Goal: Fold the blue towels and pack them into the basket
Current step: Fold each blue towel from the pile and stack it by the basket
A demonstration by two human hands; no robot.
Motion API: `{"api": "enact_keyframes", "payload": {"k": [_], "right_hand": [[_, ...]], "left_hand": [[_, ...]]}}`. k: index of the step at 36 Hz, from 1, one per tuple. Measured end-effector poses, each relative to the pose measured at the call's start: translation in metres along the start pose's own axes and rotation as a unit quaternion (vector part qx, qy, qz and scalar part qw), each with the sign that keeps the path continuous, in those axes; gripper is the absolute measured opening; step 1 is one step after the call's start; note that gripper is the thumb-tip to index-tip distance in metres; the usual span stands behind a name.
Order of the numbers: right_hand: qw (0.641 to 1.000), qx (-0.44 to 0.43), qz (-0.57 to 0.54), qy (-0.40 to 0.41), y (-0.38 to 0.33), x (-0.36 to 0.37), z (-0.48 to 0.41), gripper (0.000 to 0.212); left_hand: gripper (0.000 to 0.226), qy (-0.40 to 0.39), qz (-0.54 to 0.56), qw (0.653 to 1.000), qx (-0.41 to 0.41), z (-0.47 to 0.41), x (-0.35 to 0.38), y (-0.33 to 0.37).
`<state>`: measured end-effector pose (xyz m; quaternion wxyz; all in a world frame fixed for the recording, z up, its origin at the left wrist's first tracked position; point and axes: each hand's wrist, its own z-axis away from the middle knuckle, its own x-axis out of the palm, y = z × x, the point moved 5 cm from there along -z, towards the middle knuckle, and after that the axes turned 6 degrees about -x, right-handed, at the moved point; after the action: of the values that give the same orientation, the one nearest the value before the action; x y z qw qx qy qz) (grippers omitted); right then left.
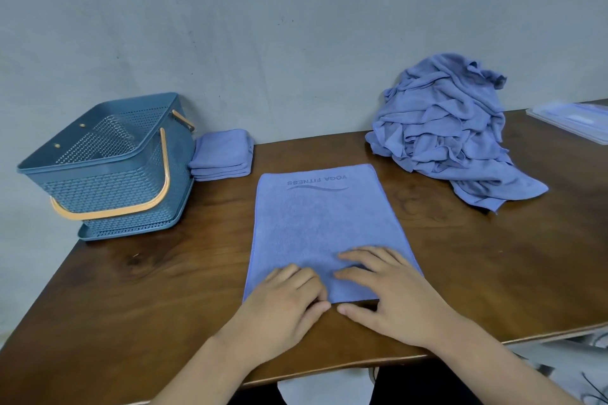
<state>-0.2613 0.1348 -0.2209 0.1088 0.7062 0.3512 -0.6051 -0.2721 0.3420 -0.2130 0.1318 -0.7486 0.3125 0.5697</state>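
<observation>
A blue towel point(324, 223) with upside-down "YOGA FITNESS" lettering lies flat in the middle of the brown table point(138, 289). My left hand point(283, 302) and my right hand point(388, 293) rest side by side on its near edge, fingers spread flat on the cloth, thumbs at the hem. A blue perforated basket point(112, 168) with an orange handle stands at the far left; no towels show inside it. Several folded blue towels point(222, 154) are stacked beside the basket. A heap of unfolded blue towels point(450, 135) sits at the far right.
A grey wall runs close behind the table. A clear plastic lid or tray point(572, 120) lies at the far right edge. The table's near edge runs just under my wrists.
</observation>
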Motion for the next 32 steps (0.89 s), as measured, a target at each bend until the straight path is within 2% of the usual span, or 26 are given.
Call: {"api": "enact_keyframes", "payload": {"k": [7, 13, 16, 20, 23, 25, 28, 30, 32], "right_hand": [[1.0, -0.001, -0.008, 0.009, 0.001, 0.002, 0.001, 0.053], [0.997, -0.012, 0.006, 0.074, 0.001, 0.0, 0.003, 0.035], [0.995, -0.018, 0.022, 0.091, 0.001, 0.001, 0.004, 0.026], [0.995, -0.029, 0.024, 0.095, 0.001, 0.0, 0.003, 0.025], [0.996, -0.032, 0.024, 0.083, 0.003, -0.001, 0.005, 0.026], [0.996, -0.031, 0.026, 0.079, 0.011, -0.006, 0.01, 0.026], [0.997, -0.007, 0.02, 0.072, 0.034, -0.017, 0.026, 0.029], [0.997, 0.035, -0.001, 0.075, 0.055, -0.025, 0.041, 0.028], [0.993, 0.078, -0.035, 0.085, 0.07, -0.029, 0.053, 0.037]], "left_hand": [[0.021, -0.008, -0.038, 0.999, 0.009, -0.007, 0.003, 0.002], [0.018, -0.062, 0.073, 0.993, -0.062, -0.011, -0.003, -0.009], [0.018, -0.077, 0.077, 0.992, -0.064, -0.012, -0.004, -0.006], [0.034, -0.03, -0.008, 0.998, -0.063, -0.016, 0.003, 0.011], [0.028, 0.038, -0.048, 0.996, -0.061, -0.018, 0.012, 0.017], [0.023, 0.051, -0.046, 0.995, -0.069, -0.015, 0.012, 0.011], [0.021, 0.042, -0.012, 0.995, -0.091, 0.002, 0.004, -0.013], [0.023, 0.022, 0.026, 0.993, -0.112, 0.016, -0.001, -0.035], [0.024, 0.008, 0.055, 0.989, -0.134, 0.031, -0.009, -0.055]]}}
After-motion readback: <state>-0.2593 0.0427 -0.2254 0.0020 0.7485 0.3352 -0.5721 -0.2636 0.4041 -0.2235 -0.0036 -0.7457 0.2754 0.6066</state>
